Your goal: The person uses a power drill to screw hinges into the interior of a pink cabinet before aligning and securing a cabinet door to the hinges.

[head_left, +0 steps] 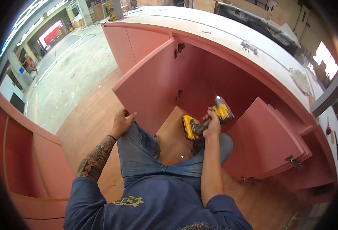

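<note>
My right hand (pixel 212 124) is wrapped round the grip of a yellow and black cordless drill (pixel 223 111). Its bit points up and away, into the open pink cabinet (pixel 226 73). The yellow battery (pixel 190 128) sits at the near end of the tool. At the left, my left hand (pixel 123 122) is closed at the lower edge of a pink cabinet door (pixel 147 86), beside my knee; its fingertips are partly hidden. Two dark hinges, an upper hinge (pixel 179 50) and a lower hinge (pixel 179 95), show along that door's inner side.
Another pink door (pixel 266 140) stands open at the right, with hinges on its near edge. Small hardware (pixel 249 46) lies on the white countertop (pixel 215 23). A pink shelf unit (pixel 42 161) is at my left. A person (pixel 30 63) is far off at the left.
</note>
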Tool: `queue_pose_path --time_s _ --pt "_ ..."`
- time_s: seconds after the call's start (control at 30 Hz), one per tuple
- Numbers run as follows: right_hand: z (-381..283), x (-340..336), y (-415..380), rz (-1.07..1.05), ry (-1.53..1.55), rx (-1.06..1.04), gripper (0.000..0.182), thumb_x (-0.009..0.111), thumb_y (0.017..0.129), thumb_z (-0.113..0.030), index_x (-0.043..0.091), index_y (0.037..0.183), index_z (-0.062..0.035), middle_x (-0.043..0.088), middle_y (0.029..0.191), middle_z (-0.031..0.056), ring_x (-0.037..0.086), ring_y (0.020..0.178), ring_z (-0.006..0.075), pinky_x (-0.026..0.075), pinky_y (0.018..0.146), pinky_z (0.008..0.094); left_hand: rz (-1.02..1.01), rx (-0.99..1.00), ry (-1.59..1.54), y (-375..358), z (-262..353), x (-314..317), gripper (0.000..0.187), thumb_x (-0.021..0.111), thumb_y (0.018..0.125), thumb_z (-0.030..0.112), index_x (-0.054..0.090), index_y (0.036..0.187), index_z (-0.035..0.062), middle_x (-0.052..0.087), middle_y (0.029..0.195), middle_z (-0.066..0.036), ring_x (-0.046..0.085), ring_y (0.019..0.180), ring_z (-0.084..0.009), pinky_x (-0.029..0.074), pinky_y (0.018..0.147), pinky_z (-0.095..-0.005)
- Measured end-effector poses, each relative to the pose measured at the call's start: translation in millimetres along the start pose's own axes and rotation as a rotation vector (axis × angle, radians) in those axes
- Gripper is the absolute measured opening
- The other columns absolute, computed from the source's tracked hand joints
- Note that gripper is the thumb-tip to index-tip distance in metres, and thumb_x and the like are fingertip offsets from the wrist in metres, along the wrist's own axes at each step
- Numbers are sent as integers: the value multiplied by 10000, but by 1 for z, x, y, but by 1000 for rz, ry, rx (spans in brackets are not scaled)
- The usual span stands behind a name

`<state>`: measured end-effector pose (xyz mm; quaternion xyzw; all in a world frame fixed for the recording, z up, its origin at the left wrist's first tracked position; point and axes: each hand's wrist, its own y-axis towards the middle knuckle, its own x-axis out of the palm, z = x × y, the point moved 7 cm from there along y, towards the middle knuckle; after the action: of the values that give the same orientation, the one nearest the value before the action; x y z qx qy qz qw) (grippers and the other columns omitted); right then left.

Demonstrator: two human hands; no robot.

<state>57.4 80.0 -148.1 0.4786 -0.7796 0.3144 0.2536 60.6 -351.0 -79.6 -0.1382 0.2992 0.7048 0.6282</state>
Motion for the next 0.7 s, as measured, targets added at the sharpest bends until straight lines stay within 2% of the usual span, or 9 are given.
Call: queue_pose_path --time_s 0.03,0.1,0.13,0.2,0.27,0.3,0.4,0.53,0.7 --pt "-11 -7 -24 -59 69 70 200 675 948 -73 666 1147 -82 553 798 -18 546 706 105 499 673 256 13 -4 -21 -7 8 -1 292 738 963 205 727 1133 -33 760 1068 -165 747 1002 -276 579 938 -388" --pt "-40 -21 -72 -173 99 -56 319 654 941 -102 610 1252 -47 516 780 -9 533 725 122 492 720 293 -188 60 46 -21 31 17 324 764 936 204 725 1167 -18 757 1074 -167 747 997 -283 580 911 -382" --pt "-48 -36 -89 -175 105 -76 357 649 937 -163 585 1279 -83 446 747 -17 472 720 133 451 730 328 -233 153 8 -27 38 29 345 795 904 192 728 1184 2 754 1064 -164 744 1011 -270 580 889 -374" --pt "-76 -43 -139 -230 115 -161 384 653 938 -174 563 1296 -72 435 767 -12 455 740 134 442 754 331 -333 314 -117 -42 65 52 401 797 905 211 711 1239 6 749 1095 -175 732 1055 -285 578 915 -384" --pt "-87 -65 -166 -298 201 -157 393 655 944 -189 542 1308 -90 436 766 -6 445 748 132 440 758 326 -437 328 -212 -53 71 91 659 797 925 292 553 1483 39 621 1400 -212 702 1131 -332 574 962 -409" --pt "-91 -74 -175 -324 199 -193 380 665 941 -188 552 1295 -104 451 764 0 445 745 134 440 750 327 -515 343 -204 -55 71 116 745 782 941 343 469 1557 63 548 1473 -233 681 1174 -347 556 996 -432" --pt "-95 -82 -193 -342 250 -314 361 696 927 -186 580 1259 -108 498 766 10 485 747 148 472 756 335 -565 432 -140 -54 89 178 879 729 960 440 294 1663 141 497 1493 -285 621 1228 -462 502 1076 -485" --pt "-75 -100 -188 -267 341 -287 361 698 884 -195 619 1228 -118 540 767 14 527 746 165 506 764 337 -669 436 -139 -37 117 230 833 677 1009 360 235 1677 133 477 1482 -299 614 1217 -460 505 1059 -485" --pt "-49 -119 -177 -84 357 -277 340 671 885 -206 622 1209 -116 519 742 10 518 709 157 508 738 335 -820 643 -141 -9 140 272 738 564 1059 213 177 1683 141 482 1439 -324 652 1117 -490 533 992 -511"
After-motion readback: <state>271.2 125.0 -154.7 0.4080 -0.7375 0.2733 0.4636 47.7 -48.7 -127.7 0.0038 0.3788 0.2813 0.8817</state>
